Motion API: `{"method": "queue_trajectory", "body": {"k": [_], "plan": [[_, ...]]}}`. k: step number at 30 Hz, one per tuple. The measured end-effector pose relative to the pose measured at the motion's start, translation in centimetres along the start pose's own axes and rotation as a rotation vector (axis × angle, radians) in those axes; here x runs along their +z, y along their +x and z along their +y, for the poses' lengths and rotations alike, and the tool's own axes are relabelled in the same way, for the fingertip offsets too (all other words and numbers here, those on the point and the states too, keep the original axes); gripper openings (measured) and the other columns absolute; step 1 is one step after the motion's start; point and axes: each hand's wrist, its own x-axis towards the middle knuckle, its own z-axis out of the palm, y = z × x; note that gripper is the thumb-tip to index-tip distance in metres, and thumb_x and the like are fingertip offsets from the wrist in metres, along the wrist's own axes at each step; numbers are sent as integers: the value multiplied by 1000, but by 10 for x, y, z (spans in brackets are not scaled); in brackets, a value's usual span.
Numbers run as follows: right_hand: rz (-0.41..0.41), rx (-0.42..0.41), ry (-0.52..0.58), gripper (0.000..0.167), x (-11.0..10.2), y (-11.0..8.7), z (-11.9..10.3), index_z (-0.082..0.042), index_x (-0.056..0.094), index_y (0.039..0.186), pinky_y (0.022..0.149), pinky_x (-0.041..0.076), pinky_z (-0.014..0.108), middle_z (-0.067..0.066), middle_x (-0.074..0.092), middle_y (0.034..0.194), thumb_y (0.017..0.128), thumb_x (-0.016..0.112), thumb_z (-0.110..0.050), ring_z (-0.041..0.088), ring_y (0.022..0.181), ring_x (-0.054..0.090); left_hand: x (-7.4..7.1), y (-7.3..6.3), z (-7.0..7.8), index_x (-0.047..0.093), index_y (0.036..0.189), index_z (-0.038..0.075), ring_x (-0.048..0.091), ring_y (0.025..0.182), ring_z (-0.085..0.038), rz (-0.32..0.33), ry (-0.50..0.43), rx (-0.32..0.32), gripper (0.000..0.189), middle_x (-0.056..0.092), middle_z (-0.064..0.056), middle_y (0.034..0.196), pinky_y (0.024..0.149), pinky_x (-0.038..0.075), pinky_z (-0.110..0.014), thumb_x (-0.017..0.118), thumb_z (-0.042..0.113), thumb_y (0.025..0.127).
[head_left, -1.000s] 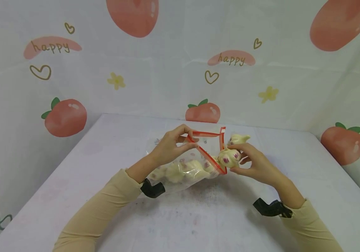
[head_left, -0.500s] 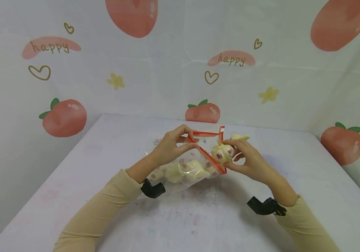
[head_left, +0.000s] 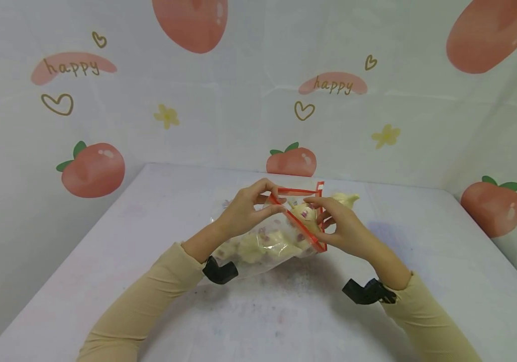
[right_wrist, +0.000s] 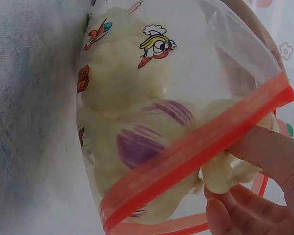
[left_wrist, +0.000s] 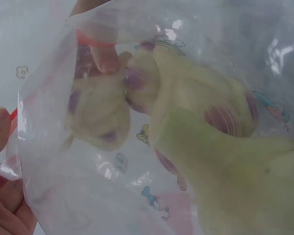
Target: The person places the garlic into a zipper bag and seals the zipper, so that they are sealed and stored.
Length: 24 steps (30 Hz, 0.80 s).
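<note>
A clear zip bag (head_left: pixel 264 222) with a red-edged mouth lies on its side, several pale garlic bulbs (head_left: pixel 251 248) with purple marks inside it. My left hand (head_left: pixel 244 208) pinches the red rim between thumb and fingers, keeping the mouth spread. At that mouth, my right hand (head_left: pixel 346 229) holds a garlic bulb (head_left: pixel 304 212), which is now inside the opening. Through the film in the left wrist view, a right fingertip (left_wrist: pixel 106 58) touches this bulb (left_wrist: pixel 100 115). The right wrist view shows the right thumb (right_wrist: pixel 264 149) reaching past the red rim (right_wrist: pixel 196 152).
Another garlic bulb (head_left: pixel 346 199) lies on the table just behind my right hand. The white table (head_left: pixel 258 322) stretches out in front of the bag. A printed cloth (head_left: pixel 222 100) hangs behind and at both sides.
My right hand has moved left, carrying the garlic bulb from just outside the bag into its mouth. The left hand has stayed in place on the rim.
</note>
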Motion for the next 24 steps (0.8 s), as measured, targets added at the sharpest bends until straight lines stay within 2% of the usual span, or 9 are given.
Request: {"method": "queue_trajectory", "body": {"k": [11,16,24], "plan": [[-22,-9,49,49,2,1,0,-1,55,121,72,57,30,10,64,105,76,72,4,15,77,65,1,1,-1,47,95,3,69,96,-27,-10,2,14,24,60,-12,100,88,54,-28,68,6,83],[-33,-7,34,45,3,2,0,1,56,122,74,57,33,14,65,112,79,70,3,20,83,67,0,2,0,48,95,3,69,95,-26,0,23,19,24,59,-12,98,88,54,-28,68,6,83],[-31,-13,17,43,4,3,0,3,57,120,73,56,33,15,65,108,79,68,6,24,84,66,-1,2,1,48,95,3,68,97,-27,-1,30,32,25,59,-11,96,90,53,-27,69,7,83]]}}
